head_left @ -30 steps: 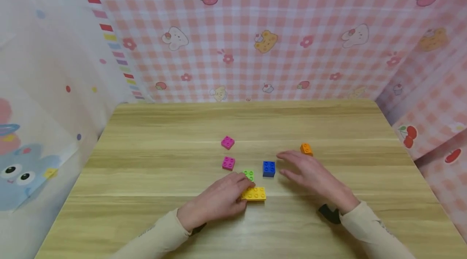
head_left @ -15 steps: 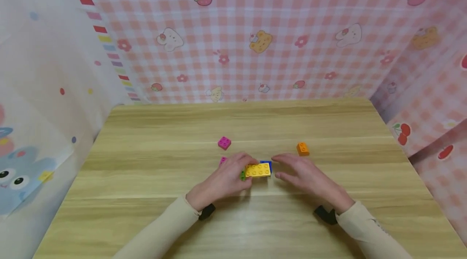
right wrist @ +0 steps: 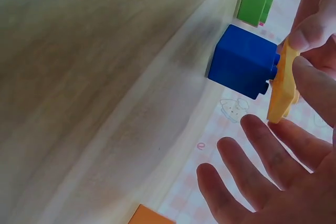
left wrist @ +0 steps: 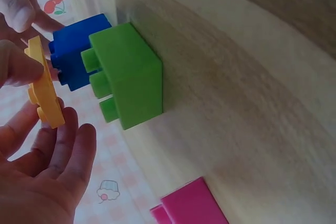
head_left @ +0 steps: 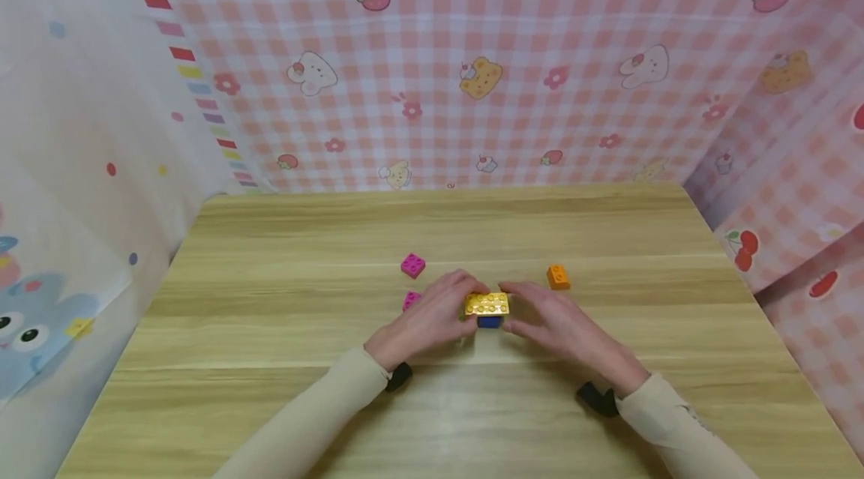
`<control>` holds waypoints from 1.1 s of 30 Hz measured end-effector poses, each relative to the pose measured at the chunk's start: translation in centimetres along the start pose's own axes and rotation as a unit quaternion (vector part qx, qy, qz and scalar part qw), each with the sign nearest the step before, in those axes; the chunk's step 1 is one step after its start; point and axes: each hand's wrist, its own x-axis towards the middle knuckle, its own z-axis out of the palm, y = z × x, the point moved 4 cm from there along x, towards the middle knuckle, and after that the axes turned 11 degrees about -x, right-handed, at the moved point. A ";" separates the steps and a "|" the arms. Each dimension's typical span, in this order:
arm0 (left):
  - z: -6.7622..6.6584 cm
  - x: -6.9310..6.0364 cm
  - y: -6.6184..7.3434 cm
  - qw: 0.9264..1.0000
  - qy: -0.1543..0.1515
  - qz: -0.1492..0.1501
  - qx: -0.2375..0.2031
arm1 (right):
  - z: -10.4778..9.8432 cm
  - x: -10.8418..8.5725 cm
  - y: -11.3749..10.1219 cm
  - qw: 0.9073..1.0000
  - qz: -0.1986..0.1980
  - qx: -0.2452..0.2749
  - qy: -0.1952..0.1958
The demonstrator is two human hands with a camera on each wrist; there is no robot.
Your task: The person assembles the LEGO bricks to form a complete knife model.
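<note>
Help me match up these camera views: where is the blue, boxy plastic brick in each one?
Head: the blue brick is below and slightly right of centre, its top hidden by the flat yellow rectangular plastic brick.
Left wrist: upper left, partly behind the green boxy plastic brick.
Right wrist: above and right of centre.
Shared landmark: the yellow brick, in all three.

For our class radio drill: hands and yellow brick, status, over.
Left hand pinches yellow brick over blue brick, not fully seated. Right hand alongside, contact unclear. Nothing seen between bricks.
</note>
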 end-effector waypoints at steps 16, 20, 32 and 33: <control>0.4 1.0 0.1 0.999 -0.038 -0.006 -0.014 | 0.1 0.7 -0.2 0.999 -0.007 -0.035 0.013; 0.2 1.0 -0.2 0.999 -0.039 -0.012 -0.034 | 0.0 0.8 -0.2 0.999 -0.011 -0.040 0.013; -0.4 0.9 -0.8 0.997 -0.044 -0.002 -0.057 | 0.4 1.3 -0.4 0.998 -0.039 -0.058 0.004; -0.4 0.9 -0.8 0.997 -0.042 -0.001 -0.058 | 0.3 1.3 -0.4 0.997 -0.043 -0.058 0.007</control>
